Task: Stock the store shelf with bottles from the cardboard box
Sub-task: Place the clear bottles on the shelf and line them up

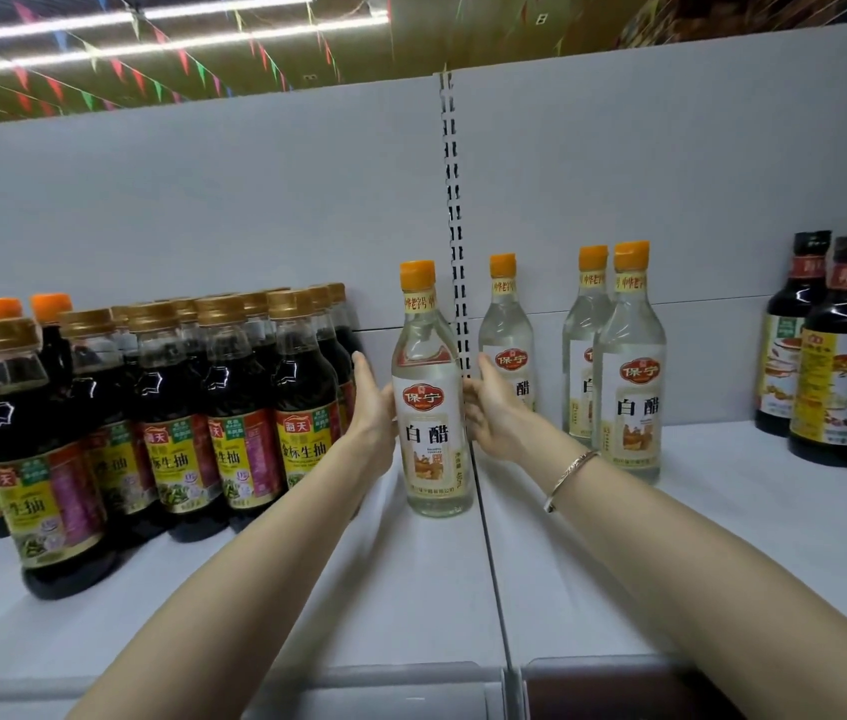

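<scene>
A clear vinegar bottle (432,407) with an orange cap is seen standing upright on the white shelf (307,589), just left of the seam between two shelf boards and in front of the slotted upright (455,226) of the back panel. It is flanked by both hands: the left hand (372,402) is laid against its left side with fingers nearly straight, and the right hand (489,402) is pressed to its right side, fingers loosely bent around the glass; how firmly it is gripped cannot be told. A bracelet (567,478) is worn on the right wrist. Three more vinegar bottles (629,366) are set upright further back to the right. Dark soy sauce bottles (234,407) are massed just left of the left hand, and larger dark bottles (837,356) are placed at the far right.
</scene>
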The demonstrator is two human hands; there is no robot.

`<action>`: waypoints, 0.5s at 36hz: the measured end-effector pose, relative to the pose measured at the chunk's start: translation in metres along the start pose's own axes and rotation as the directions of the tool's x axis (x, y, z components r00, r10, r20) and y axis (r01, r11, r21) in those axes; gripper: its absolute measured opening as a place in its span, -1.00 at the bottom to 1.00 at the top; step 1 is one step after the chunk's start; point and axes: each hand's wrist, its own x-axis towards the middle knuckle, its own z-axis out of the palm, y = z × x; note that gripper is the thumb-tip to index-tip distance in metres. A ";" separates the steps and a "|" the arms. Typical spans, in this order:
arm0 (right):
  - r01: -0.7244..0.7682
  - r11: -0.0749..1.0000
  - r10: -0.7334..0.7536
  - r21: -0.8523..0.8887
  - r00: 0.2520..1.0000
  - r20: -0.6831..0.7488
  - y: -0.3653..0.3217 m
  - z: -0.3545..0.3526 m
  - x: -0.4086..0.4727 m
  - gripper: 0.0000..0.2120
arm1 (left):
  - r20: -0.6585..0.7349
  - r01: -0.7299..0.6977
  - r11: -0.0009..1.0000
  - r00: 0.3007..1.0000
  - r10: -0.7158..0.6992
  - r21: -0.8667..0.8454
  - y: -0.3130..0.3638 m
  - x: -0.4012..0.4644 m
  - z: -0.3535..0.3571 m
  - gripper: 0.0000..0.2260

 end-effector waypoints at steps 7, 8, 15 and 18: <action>-0.003 1.000 0.003 0.008 1.000 -0.003 -0.005 0.005 -0.022 -0.43 | 0.056 0.022 0.998 0.998 -0.026 0.055 -0.009 -0.012 0.006 -0.15; 0.002 1.000 -0.002 0.008 1.000 -0.013 -0.005 0.005 -0.024 -0.43 | 0.056 0.023 0.997 0.998 -0.027 0.076 -0.009 -0.017 0.005 -0.14; 0.135 0.981 -0.156 -0.140 0.976 -0.154 0.005 -0.011 -0.055 -0.58 | -0.062 -0.019 0.994 0.998 0.026 0.109 -0.014 -0.058 -0.002 -0.13; 0.242 0.964 -0.263 -0.113 0.933 -0.245 0.003 -0.018 -0.077 -0.80 | -0.214 -0.088 0.991 0.971 0.109 0.102 -0.017 -0.089 0.002 -0.34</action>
